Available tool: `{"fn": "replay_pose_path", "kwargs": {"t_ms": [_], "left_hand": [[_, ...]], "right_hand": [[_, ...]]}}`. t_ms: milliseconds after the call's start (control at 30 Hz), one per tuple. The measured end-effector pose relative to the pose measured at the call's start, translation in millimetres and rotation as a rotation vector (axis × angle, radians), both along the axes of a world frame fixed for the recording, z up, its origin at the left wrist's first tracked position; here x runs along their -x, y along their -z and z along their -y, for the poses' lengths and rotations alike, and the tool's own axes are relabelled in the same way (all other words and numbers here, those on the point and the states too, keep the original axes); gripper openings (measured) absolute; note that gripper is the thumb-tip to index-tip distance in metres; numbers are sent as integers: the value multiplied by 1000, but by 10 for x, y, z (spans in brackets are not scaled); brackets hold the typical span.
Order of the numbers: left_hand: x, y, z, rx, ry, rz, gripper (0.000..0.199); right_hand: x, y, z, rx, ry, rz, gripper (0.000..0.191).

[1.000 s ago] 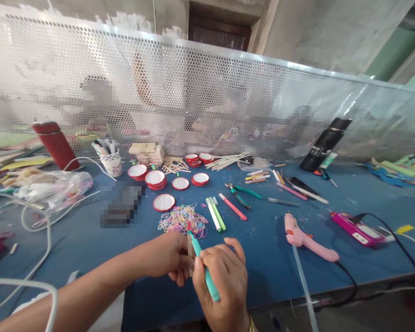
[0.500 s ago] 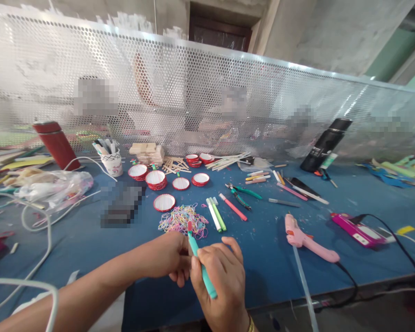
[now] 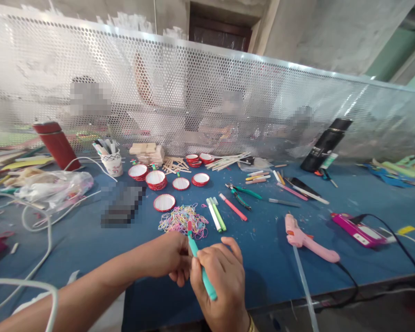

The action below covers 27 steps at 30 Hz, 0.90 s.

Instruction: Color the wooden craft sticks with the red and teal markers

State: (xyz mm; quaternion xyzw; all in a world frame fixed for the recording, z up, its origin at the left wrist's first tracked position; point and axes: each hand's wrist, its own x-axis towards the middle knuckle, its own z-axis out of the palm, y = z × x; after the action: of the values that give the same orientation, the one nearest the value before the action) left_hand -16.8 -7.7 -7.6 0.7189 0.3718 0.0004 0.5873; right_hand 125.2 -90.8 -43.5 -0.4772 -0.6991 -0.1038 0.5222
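My right hand [image 3: 218,281] is closed round a teal marker pen [image 3: 204,274], which slants up and away to the left. My left hand [image 3: 176,259] is closed just beside it, pinching a narrow flat stick with a red end [image 3: 190,226]. Most of that stick is hidden by fingers and pen. The pen's front end lies against or just over the stick; exact contact cannot be made out. Right beyond my hands is a loose heap of colourful rubber bands [image 3: 183,219]. White and green markers [image 3: 217,215] and a pink-red marker [image 3: 233,207] lie past my right hand.
Red-rimmed round caps [image 3: 164,202] stand behind the heap, near wooden sticks [image 3: 228,161]. Teal-handled pliers [image 3: 240,196] lie to the right. A pink glue gun [image 3: 309,240] with its cord sits further right. A phone [image 3: 124,205], cup of pens [image 3: 111,162] and white cable [image 3: 48,230] are left.
Hardly anything differs. Both hands keep their place and grip, with the teal marker shifted only very slightly.
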Motion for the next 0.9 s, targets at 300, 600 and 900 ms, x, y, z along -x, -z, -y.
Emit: {"fn": "replay_pose_path", "kwargs": {"t_ms": [300, 600, 900], "left_hand": [[-2, 24, -16, -7, 10, 17, 18], [-1, 52, -14, -7, -6, 23, 17], [-2, 36, -23, 2, 6, 11, 17]], "right_hand": [[4, -8, -1, -13, 6, -10, 15], [-10, 19, 5, -1, 54, -46, 16], [4, 7, 5, -15, 22, -20, 14]]}}
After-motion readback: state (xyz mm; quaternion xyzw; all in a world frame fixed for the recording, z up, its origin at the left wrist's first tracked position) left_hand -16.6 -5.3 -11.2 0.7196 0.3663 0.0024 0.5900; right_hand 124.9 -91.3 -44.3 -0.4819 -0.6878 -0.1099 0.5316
